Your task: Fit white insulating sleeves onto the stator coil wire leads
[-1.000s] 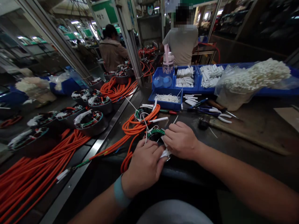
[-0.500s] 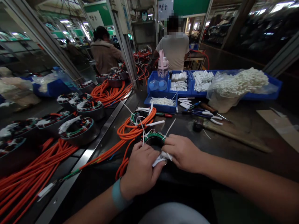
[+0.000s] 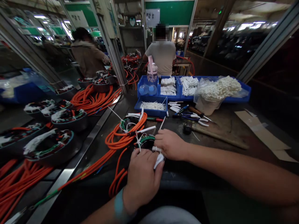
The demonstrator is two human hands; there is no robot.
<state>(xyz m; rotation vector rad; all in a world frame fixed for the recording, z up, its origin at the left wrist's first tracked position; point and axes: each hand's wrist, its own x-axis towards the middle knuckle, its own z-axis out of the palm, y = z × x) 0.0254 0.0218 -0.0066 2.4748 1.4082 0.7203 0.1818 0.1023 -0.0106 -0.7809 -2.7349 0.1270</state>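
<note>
A round motor stator (image 3: 146,140) with green and white windings lies on the dark bench in front of me. My left hand (image 3: 142,175) is closed over its near side, fingers pinched on a white sleeve bundle (image 3: 159,159). My right hand (image 3: 170,143) is closed on the stator's right rim, touching the same white sleeves. Orange cables (image 3: 121,137) run from the stator to the left. A second stator (image 3: 128,123) with white sleeved leads sits just behind.
Blue trays (image 3: 151,105) of white sleeves, a plastic bag of white pieces (image 3: 216,90), pliers (image 3: 191,112) and a hammer (image 3: 210,133) lie beyond. Several stators (image 3: 49,146) and orange cables fill the conveyor at left. Two people stand at the back.
The view has tilted up and shifted, so the bench sits lower and further left. Both hands stay on the stator, drawn a little nearer to me, still working the white sleeves.
</note>
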